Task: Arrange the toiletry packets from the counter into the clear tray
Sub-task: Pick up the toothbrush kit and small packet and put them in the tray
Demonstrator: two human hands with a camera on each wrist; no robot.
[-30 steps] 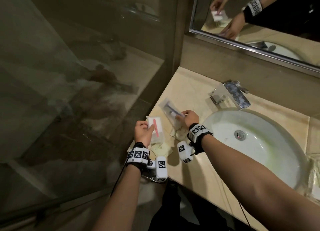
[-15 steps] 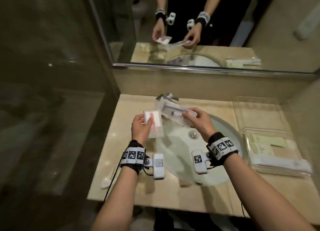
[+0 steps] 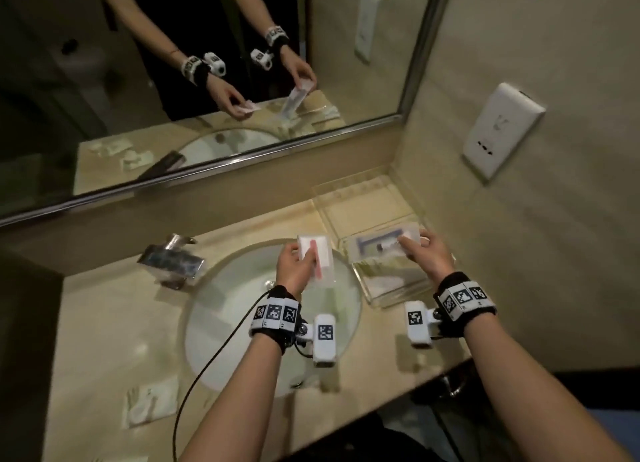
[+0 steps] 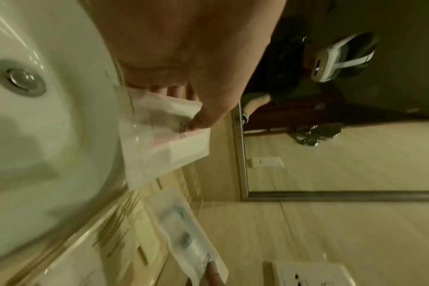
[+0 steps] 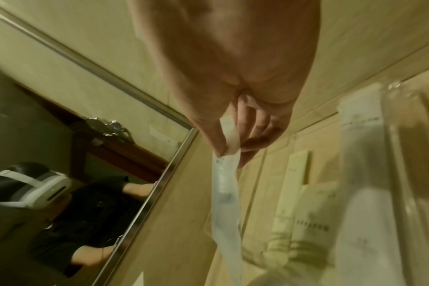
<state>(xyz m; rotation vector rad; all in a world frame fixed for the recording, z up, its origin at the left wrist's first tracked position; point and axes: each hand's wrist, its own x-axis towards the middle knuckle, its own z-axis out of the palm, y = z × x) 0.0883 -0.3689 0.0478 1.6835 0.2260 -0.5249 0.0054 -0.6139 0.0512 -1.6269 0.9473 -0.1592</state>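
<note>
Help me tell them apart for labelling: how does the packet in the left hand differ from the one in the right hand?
The left hand pinches a short, squarish packet with a pink item inside, over the sink. The right hand holds a long, narrow packet with a bluish item inside, over the clear tray. Both are clear plastic sachets held off the counter.

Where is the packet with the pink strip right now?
In the head view the pink-strip packet is pinched in the left hand, held above the sink at its far right edge, just left of the clear tray.
</note>
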